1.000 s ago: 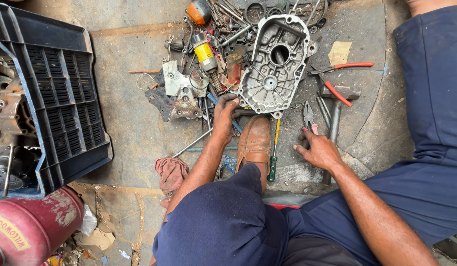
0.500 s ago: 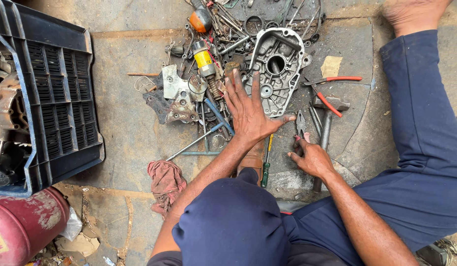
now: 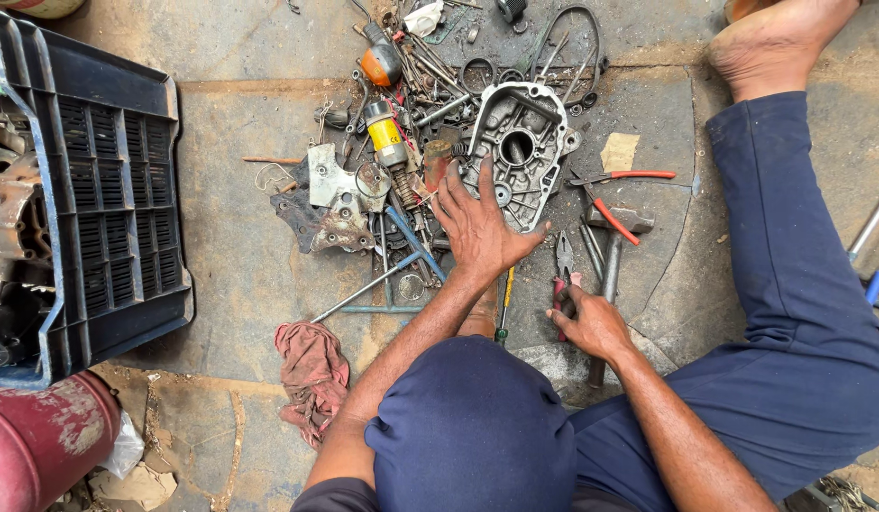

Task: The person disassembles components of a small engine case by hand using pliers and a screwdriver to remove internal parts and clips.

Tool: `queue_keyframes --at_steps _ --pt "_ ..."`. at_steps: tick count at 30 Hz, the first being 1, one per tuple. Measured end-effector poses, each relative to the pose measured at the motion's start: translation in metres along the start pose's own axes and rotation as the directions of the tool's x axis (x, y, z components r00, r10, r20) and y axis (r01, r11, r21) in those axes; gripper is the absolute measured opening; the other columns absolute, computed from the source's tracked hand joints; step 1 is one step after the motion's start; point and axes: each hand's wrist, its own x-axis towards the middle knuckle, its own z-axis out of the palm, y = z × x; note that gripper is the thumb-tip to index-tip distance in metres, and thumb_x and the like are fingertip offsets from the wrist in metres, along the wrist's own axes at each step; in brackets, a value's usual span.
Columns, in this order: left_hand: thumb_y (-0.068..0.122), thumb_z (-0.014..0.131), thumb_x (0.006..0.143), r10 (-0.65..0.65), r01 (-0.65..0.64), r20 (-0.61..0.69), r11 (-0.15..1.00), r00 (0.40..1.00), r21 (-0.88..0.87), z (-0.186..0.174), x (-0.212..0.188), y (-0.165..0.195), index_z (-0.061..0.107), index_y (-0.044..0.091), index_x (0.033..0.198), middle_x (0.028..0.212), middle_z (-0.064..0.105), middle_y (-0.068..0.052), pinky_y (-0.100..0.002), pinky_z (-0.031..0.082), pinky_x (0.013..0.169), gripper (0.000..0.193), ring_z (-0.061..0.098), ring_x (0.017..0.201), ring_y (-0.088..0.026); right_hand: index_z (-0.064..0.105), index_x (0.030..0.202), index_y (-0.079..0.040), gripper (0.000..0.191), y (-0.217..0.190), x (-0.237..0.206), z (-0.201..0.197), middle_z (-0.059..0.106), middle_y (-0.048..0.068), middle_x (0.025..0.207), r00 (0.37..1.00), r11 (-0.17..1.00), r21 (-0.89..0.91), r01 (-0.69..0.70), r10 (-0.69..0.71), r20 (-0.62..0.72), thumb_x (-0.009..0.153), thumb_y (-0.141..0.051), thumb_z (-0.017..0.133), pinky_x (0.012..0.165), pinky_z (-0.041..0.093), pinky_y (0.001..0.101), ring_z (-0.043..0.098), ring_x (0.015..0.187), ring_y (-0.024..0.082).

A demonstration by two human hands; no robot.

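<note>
My left hand (image 3: 479, 228) is spread flat, fingers splayed, its fingertips on the lower left edge of the grey cast-metal engine cover (image 3: 520, 152) that lies open side up on the stone floor (image 3: 231, 246); it presses rather than grips, and nothing is closed inside it. My right hand (image 3: 591, 322) is curled around the handles of a pair of pliers (image 3: 563, 270), whose nose points away from me toward the cover, close beside the hammer (image 3: 610, 256) lying on the floor. I judge this to be the reaching and steadying step: one hand settles the cover while the other takes up a tool. A careful next move would call for a firm hold on the cover so it does not rock on the uneven slab, and for lifting the pliers clear of the hammer and the red-handled cutters (image 3: 615, 190) without dragging loose parts along. To the left of the cover lie a yellow cylindrical part (image 3: 387, 137), bent brackets, rods and spanners in a dense heap, with an orange-tipped tool (image 3: 378, 64) farther out. A yellow-handled screwdriver (image 3: 504, 303) lies beside my left wrist. A reddish rag (image 3: 311, 374) lies near my left elbow. At the floor's left edge stands a black plastic crate (image 3: 117, 190) with greasy engine parts, and a red cylinder (image 3: 41, 441) sits in the near left corner. My bare foot (image 3: 771, 38) rests at the far right.
</note>
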Motion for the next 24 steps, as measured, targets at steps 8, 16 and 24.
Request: queue_keyframes --at_steps 8,16,24 --pt "0.060 0.088 0.056 0.073 -0.075 -0.055 0.997 0.996 -0.030 0.001 -0.002 -0.005 0.035 0.011 0.149 0.148 0.029 -0.034 -0.069 0.025 0.109 0.118 0.027 0.138 -0.051 0.067 0.111 -0.008 0.042 -0.008 -0.001 -0.003 0.078 0.010 0.072 0.998 0.999 0.004 -0.041 0.041 0.058 0.089 -0.043 0.072 0.076 0.057 0.0454 0.078 0.077 0.028" --pt "0.053 0.090 0.051 0.265 -0.264 0.050 0.964 0.963 -0.027 -0.014 0.025 -0.043 0.033 0.013 0.147 0.147 0.027 -0.034 -0.074 0.024 0.107 0.119 0.026 0.137 -0.054 0.068 0.114 -0.005 0.046 -0.008 0.000 0.006 0.077 0.011 0.086 0.999 1.000 0.009 0.028 -0.028 0.019 0.086 -0.041 0.075 0.077 0.058 0.0459 0.076 0.081 0.030" --pt "0.047 0.091 0.046 0.391 -0.392 0.110 0.920 0.914 -0.014 -0.026 0.035 -0.056 0.038 0.015 0.147 0.151 0.026 -0.033 -0.073 0.021 0.112 0.119 0.023 0.142 -0.056 0.068 0.118 -0.006 0.048 0.000 0.008 0.008 0.077 0.009 0.091 1.000 1.000 -0.026 -0.005 0.005 0.019 0.086 -0.041 0.075 0.080 0.058 0.0454 0.076 0.084 0.028"
